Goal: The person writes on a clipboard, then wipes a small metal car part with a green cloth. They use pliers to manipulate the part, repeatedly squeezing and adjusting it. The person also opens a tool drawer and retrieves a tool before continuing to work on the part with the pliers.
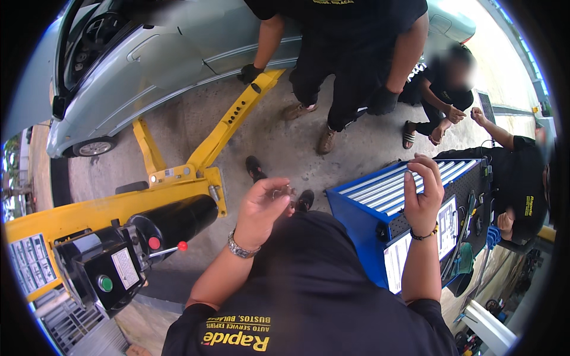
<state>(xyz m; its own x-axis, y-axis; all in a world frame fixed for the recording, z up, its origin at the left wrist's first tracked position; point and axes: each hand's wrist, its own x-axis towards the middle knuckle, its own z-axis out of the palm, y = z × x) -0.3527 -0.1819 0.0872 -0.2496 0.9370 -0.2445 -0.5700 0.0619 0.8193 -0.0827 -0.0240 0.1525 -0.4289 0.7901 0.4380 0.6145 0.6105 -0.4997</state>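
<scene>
My left hand [264, 207], with a metal wristwatch [242, 245] at its wrist, is raised in front of my body. Its fingers point to the right, loosely bent and apart from the thumb, and I see nothing held in it; the far fingers are blurred. My right hand [425, 196] is lifted too, wearing a beaded bracelet [425, 232]. Its fingers are half curled with gaps between them, and they hold nothing. In the picture it overlaps the edge of a blue tool cabinet [356, 228] with pale drawer fronts; touch between them does not show.
On the left stands a yellow car lift [119, 207] with a black motor and a control box [98, 270]. Its arm reaches toward a silver car [160, 65]. A person in black gloves [383, 101] stands ahead; another crouches behind, and one more is at the right.
</scene>
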